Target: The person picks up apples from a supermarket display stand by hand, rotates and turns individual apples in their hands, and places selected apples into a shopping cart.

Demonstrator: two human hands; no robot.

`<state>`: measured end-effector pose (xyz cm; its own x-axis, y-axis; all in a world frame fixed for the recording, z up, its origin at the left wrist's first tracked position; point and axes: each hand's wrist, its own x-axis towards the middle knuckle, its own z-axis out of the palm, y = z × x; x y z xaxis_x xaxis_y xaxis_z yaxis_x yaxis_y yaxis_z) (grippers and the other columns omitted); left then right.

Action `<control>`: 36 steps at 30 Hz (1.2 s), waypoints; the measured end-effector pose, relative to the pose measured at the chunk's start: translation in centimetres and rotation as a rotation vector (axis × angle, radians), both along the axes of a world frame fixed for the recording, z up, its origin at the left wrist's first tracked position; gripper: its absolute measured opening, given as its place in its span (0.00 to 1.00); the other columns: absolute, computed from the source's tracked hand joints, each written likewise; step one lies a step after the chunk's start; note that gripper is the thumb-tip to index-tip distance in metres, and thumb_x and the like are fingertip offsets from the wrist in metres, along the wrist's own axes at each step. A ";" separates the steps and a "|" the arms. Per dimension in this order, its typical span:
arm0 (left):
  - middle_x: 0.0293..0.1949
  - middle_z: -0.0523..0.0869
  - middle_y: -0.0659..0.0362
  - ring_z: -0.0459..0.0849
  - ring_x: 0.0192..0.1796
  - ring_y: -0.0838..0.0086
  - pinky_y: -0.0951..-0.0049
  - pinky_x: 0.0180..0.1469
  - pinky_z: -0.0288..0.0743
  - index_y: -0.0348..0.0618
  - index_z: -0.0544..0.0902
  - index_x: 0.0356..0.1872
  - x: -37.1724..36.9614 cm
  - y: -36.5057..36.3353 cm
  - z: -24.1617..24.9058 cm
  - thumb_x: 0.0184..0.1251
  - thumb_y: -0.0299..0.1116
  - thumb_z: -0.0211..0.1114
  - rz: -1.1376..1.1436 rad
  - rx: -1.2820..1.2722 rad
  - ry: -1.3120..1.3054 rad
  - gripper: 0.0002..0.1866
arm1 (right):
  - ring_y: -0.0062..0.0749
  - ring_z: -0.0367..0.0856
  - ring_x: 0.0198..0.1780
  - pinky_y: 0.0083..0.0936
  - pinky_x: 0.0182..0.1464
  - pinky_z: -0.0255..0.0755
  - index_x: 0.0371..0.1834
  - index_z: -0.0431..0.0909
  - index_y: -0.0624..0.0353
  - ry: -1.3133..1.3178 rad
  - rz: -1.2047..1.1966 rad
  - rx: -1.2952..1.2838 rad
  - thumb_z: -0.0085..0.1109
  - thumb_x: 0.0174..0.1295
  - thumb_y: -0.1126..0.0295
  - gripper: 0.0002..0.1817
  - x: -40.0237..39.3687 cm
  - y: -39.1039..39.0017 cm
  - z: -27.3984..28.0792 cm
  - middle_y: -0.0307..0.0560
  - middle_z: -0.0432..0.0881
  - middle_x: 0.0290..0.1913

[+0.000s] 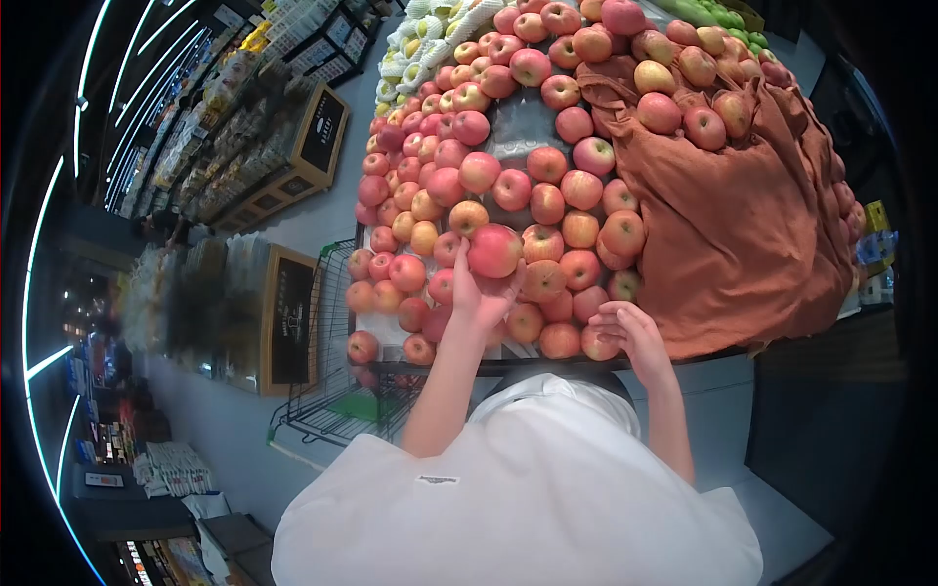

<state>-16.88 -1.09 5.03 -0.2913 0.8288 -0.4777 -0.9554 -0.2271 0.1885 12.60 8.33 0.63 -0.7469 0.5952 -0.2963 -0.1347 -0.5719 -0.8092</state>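
A large red apple (495,251) rests in my left hand (486,293), with the thumb and fingers curled round its lower side. It is held over the near part of a display of red and yellow apples (581,230). My right hand (630,332) hovers by the front edge of the display, its fingers loosely bent and apart, with nothing in them. The fingertips overlap an apple (599,342) at the edge in this view. To the right of that hand, a rust-brown cloth (733,234) drapes over part of the stand.
A wire shopping cart (337,381) with green trim stands at the left of the display. Foam-netted fruit (415,44) lies at the back left. Several apples (660,112) sit on top of the cloth. Shelves with packaged goods (225,127) line the left side.
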 end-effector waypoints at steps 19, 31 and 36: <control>0.69 0.77 0.56 0.80 0.71 0.61 0.60 0.70 0.82 0.49 0.78 0.71 8.8 3.1 6.1 0.48 0.22 0.87 0.033 -0.073 2.249 0.44 | 0.31 0.79 0.71 0.33 0.75 0.74 0.80 0.63 0.62 0.319 0.061 0.123 0.68 0.76 0.69 0.33 -2.1 2.8 4.2 0.51 0.79 0.71; 0.80 0.71 0.48 0.71 0.81 0.60 0.58 0.83 0.68 0.36 0.68 0.80 12.8 0.0 5.4 0.57 0.29 0.85 -0.281 0.116 1.527 0.50 | 0.29 0.73 0.76 0.33 0.77 0.73 0.85 0.61 0.57 0.535 0.135 -0.099 0.79 0.58 0.78 0.51 -1.1 1.3 2.6 0.42 0.73 0.76; 0.77 0.75 0.47 0.75 0.79 0.61 0.59 0.81 0.71 0.33 0.70 0.79 12.6 -1.2 6.6 0.53 0.22 0.85 -0.284 0.119 1.703 0.50 | 0.29 0.73 0.77 0.34 0.76 0.74 0.84 0.63 0.56 0.582 0.191 -0.012 0.83 0.51 0.84 0.54 -0.9 1.9 4.2 0.43 0.72 0.76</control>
<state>-4.31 -2.34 11.60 -0.2138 0.9447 0.2487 0.2725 -0.1868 0.9438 11.65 10.23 4.85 -0.8814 0.4339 0.1867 -0.4470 -0.6383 -0.6267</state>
